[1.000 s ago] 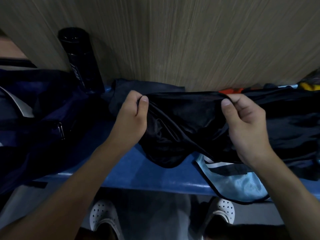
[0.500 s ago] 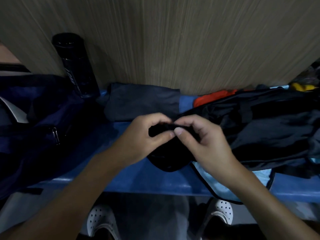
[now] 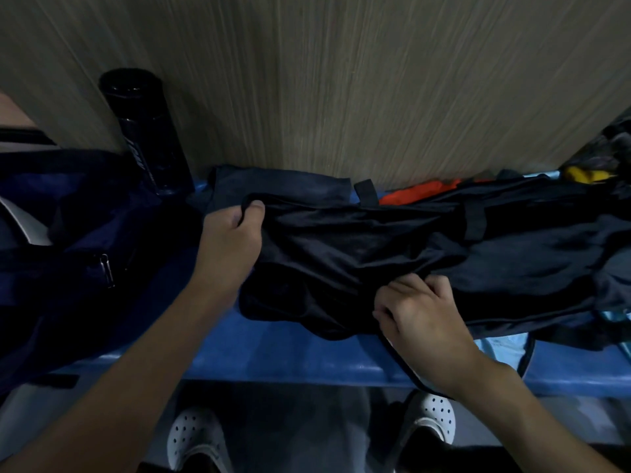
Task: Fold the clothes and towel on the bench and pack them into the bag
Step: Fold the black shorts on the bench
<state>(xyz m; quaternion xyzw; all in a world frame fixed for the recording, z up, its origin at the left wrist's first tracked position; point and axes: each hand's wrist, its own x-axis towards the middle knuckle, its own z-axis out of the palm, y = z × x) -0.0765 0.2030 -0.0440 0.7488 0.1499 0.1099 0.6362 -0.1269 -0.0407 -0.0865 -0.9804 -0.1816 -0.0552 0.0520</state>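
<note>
A black garment is seen lying crumpled along the middle and right of the blue surface, its lower hem hanging just over the front edge and its far side reaching toward the back edge by the panelled wall. Its upper left corner is gripped by the left hand, thumb on top and fingers curled under the cloth. Its lower edge is pinched by the right hand, whose fingers are bent into the fabric near the front edge. The step in hand is judged to be the spreading and squaring of this garment before a fold; no clean fold is yet visible in it. A folded dark piece is seen behind it at the back edge, an orange cloth is partly covered at the back right, and a light blue piece is trapped beneath it at the front right. The bag, dark blue with a zip pull, is set at the left end of the surface, and a black bottle stands upright behind it against the wall. For the next move, the held edges would need to be drawn taut and matched, with care that the light blue piece underneath is not caught up in the fold.
</note>
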